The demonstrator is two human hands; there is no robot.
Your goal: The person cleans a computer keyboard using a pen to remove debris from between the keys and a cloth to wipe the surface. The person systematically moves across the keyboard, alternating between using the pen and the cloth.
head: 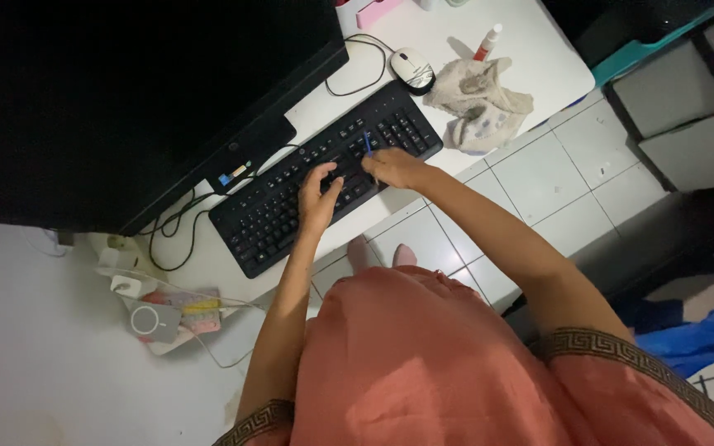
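Near the middle of the frame, the left hand (317, 194) rests on the black keyboard (324, 177), its fingers spread apart over the keys. The right hand (394, 168) has its fingers clamped on a thin blue stick (367, 142), tip on the keys. The keyboard lies slantwise on the white worktop (530, 49), below the dark monitor (126, 99). A mouse (412, 70) and crumpled cloth (481, 103) lie at upper right.

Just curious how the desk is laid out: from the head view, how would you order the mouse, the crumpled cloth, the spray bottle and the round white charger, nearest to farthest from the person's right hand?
From the right hand on the keyboard:
1. Crumpled cloth, just beyond the keyboard's end.
2. Mouse, behind the keyboard; nearly as close as the cloth.
3. Spray bottle, past the cloth.
4. Round white charger, far off past the left hand.
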